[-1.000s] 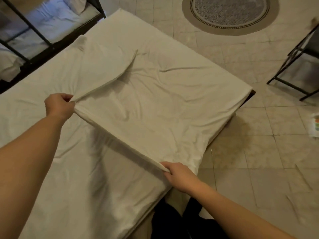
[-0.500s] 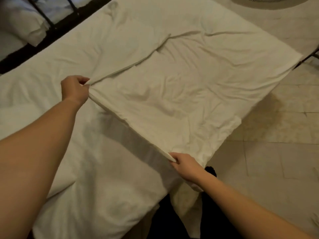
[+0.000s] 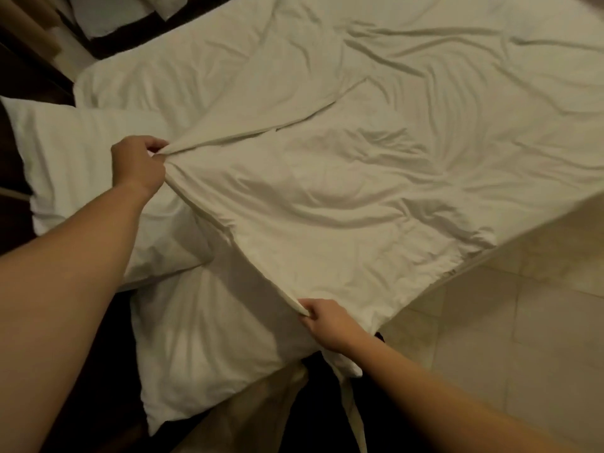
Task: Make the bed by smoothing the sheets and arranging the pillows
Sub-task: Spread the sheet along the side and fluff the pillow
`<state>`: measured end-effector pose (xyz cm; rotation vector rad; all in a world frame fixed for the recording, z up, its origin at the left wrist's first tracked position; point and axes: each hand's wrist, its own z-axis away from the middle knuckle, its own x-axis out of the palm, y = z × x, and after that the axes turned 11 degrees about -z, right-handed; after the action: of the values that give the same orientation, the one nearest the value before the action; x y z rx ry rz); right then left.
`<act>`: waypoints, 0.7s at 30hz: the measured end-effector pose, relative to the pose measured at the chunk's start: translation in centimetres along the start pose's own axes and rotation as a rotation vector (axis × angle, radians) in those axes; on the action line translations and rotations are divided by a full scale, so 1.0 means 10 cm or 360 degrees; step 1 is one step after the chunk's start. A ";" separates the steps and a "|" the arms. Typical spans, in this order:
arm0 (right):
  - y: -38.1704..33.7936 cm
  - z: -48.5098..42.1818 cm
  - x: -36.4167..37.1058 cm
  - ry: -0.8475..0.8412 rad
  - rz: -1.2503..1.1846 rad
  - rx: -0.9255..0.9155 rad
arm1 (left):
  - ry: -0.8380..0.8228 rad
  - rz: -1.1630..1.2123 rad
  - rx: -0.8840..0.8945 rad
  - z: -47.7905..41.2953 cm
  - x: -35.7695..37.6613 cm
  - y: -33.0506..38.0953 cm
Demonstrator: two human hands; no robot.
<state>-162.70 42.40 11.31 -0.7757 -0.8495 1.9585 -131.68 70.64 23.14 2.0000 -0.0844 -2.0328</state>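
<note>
A white top sheet lies wrinkled across the bed, its near edge stretched taut between my hands. My left hand grips the bunched corner of that edge at mid left. My right hand pinches the same folded edge near the bed's front side. Two white pillows lie under and beside the lifted edge: one at the left with faint stripes, one at the bottom centre near my legs. The bed's far part is covered in creased sheet.
Beige floor tiles run along the bed's right side. Another bed with white bedding and a dark frame stands at the top left. Dark floor or furniture lies at the far left.
My hands have pulled the sheet's edge toward the head of the bed, and my view has swung down and left. The two pillows have come into view.
</note>
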 end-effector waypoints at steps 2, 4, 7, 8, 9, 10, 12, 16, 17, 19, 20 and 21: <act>-0.08 -0.02 0.27 -0.0004 -0.0014 -0.0008 | 0.0017 0.0005 -0.0008 -0.04 -0.06 -0.26; -0.12 -0.10 0.50 0.0001 -0.0006 0.0002 | 0.0024 0.0031 0.0007 -0.09 -0.08 -0.47; -0.23 -0.26 0.91 -0.0034 0.0005 0.0044 | 0.0023 0.0057 0.0022 -0.15 -0.03 -0.88; -0.28 -0.33 1.06 -0.0033 -0.0003 0.0052 | 0.0026 0.0065 0.0027 -0.18 -0.01 -1.02; -0.33 -0.40 1.23 -0.0031 -0.0010 0.0059 | 0.0027 0.0071 0.0034 -0.22 0.00 -1.15; -0.38 -0.49 1.41 -0.0026 -0.0015 0.0063 | 0.0025 0.0077 0.0041 -0.26 0.02 -1.29; -0.48 -0.66 1.80 -0.0014 -0.0024 0.0057 | 0.0026 0.0079 0.0082 -0.37 0.02 -1.55; -0.70 -0.96 2.69 -0.0067 -0.0017 0.0073 | 0.0046 0.0005 0.0106 -0.57 -0.03 -2.26; -0.75 -1.04 2.89 -0.0081 -0.0016 0.0084 | 0.0045 -0.0009 0.0087 -0.60 -0.04 -2.47; -0.84 -1.20 3.26 -0.0120 -0.0010 0.0071 | 0.0055 -0.0024 0.0038 -0.65 -0.05 -2.85; -0.88 -1.28 3.44 -0.0157 -0.0001 0.0059 | 0.0062 -0.0025 0.0003 -0.67 -0.05 -3.02; -0.92 -1.34 3.62 -0.0202 0.0003 0.0054 | 0.0064 -0.0030 -0.0032 -0.68 -0.04 -3.18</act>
<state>-164.62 81.30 3.71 -0.6379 -0.8876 2.0358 -130.16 102.19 15.61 2.0358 -0.0368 -1.9960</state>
